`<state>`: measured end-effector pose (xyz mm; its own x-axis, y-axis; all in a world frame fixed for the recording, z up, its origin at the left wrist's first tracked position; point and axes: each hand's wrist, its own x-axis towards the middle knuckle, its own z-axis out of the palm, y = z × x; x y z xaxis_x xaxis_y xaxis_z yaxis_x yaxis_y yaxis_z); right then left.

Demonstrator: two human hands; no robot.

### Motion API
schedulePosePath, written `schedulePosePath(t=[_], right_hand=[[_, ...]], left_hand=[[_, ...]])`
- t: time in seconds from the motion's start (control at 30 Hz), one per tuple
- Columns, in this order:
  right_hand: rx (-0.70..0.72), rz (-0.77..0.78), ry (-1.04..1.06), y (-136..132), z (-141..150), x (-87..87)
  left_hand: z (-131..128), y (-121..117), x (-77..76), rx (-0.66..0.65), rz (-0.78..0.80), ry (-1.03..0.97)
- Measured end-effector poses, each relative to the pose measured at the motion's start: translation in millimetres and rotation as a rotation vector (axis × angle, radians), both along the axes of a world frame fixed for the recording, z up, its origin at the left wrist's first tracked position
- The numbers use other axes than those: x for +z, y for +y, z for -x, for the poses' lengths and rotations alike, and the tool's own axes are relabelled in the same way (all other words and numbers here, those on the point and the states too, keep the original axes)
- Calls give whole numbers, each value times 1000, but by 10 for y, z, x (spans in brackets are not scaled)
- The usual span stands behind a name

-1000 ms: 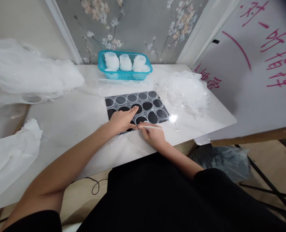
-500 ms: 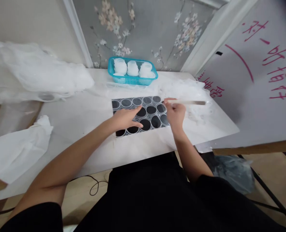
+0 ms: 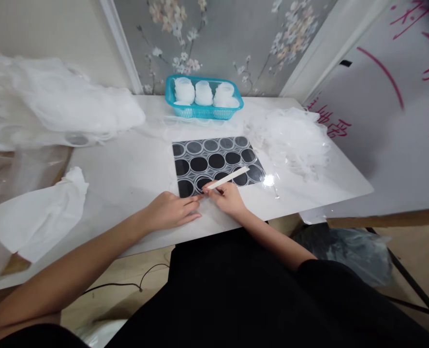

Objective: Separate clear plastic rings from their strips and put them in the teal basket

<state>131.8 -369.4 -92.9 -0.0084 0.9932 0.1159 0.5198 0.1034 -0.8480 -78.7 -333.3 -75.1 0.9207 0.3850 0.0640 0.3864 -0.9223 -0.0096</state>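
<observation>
Nearest, the dark clothing (image 3: 232,290) of the person fills the bottom of the view. The left hand (image 3: 173,210) has slid off the middle of the dark sheet (image 3: 216,161), where it lay half a second ago with thumb and finger spread; now it rests at the sheet's near edge, its grip loose, fingers stretched out, with nothing seen in it. The right hand (image 3: 226,196) was at the sheet's right end and has come back to the near edge, its fingertips just beside the left hand's. Its grip is closed on a slim white tool (image 3: 232,177), which earlier pointed off to the right and now slants over the sheet's near row of ovals.

The sheet lies flat on the white desk (image 3: 127,166), its upper rows now uncovered. To the left lie crumpled white material (image 3: 40,210) and, farther back, a translucent heap (image 3: 80,108); to the right, a pile of clear scraps (image 3: 290,140). Beyond the sheet, the teal basket (image 3: 201,114) keeps its white stacks (image 3: 203,93) in place.
</observation>
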Motion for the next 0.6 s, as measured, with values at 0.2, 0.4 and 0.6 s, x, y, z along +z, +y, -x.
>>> schedulePosePath(t=[0.2, 0.4, 0.6], right_hand=[[-5, -21, -98, -23, 19, -20], [82, -177, -331, -159, 69, -80], [72, -105, -261, -146, 41, -77]], left_hand=[[-31, 12, 11, -10, -51, 56], [-32, -20, -9, 84, 129, 47], [-36, -17, -28, 136, 210, -28]])
